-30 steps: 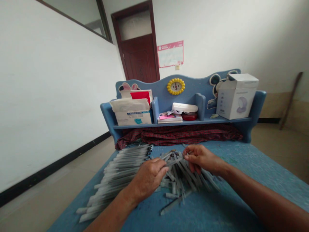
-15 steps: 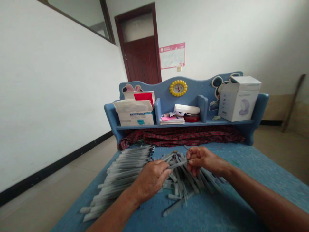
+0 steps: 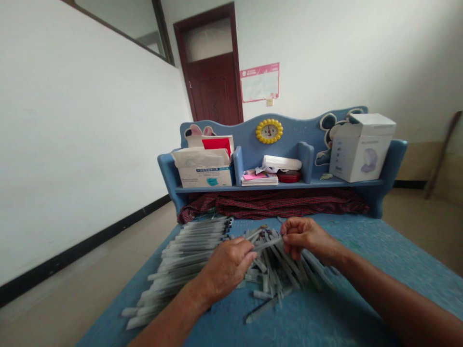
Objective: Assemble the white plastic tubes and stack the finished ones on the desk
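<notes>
Between my two hands stretches a slim translucent whitish pen (image 3: 268,243), lying nearly level. My left hand (image 3: 231,260) is closed on its left end, thumb and fingers pinched together. At the other end my right hand (image 3: 307,237) pinches the pen's tip with thumb and forefinger, the other fingers curled. Below and behind it spreads a loose pile of similar pens and short clear caps (image 3: 263,282), crossing at many angles. To the left, many frosted pens with dark ends (image 3: 191,243) lie side by side in a slanting row, partly covered by my left forearm.
The blue table (image 3: 311,318) has a blue shelf (image 3: 213,190) along its back. On the shelf stand a mask box (image 3: 206,177), papers (image 3: 258,180), a red round case (image 3: 289,177) and a white carton (image 3: 358,154). A checked cloth (image 3: 267,205) lies bunched beneath.
The view has shifted very slightly. Both hands keep their hold on the pen in nearly the same place, and the pile and row look the same.
</notes>
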`<state>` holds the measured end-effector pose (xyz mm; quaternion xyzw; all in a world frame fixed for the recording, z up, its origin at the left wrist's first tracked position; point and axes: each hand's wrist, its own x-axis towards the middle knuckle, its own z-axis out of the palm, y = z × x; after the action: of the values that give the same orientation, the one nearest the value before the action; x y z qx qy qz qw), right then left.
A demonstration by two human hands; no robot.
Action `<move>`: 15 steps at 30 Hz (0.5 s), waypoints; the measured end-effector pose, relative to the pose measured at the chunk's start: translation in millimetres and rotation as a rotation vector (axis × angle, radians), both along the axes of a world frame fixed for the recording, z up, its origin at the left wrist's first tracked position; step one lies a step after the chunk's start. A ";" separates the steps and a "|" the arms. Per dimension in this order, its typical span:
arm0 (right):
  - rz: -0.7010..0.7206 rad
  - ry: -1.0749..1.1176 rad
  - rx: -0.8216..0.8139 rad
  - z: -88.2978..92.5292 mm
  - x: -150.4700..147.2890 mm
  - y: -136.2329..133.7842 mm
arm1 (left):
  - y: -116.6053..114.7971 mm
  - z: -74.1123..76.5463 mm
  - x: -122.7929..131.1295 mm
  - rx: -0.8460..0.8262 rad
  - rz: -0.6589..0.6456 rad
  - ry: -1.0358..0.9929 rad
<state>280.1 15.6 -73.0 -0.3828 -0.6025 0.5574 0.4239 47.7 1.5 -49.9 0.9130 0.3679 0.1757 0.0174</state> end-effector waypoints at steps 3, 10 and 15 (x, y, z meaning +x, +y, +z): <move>-0.005 -0.034 0.001 0.2 -2.6 -1.9 | -0.5 -1.6 0.9 0.011 -0.014 0.006; -0.220 -0.021 0.077 10.9 25.1 7.1 | 7.9 19.9 -13.5 -0.110 0.054 0.009; -0.483 -0.016 0.192 22.8 46.5 10.6 | 23.2 33.6 -35.5 -0.208 0.234 0.005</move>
<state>326.6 26.2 -50.2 -0.4779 -0.5472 0.3770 0.5744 12.2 24.7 -16.3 0.8574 0.4882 0.1352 0.0905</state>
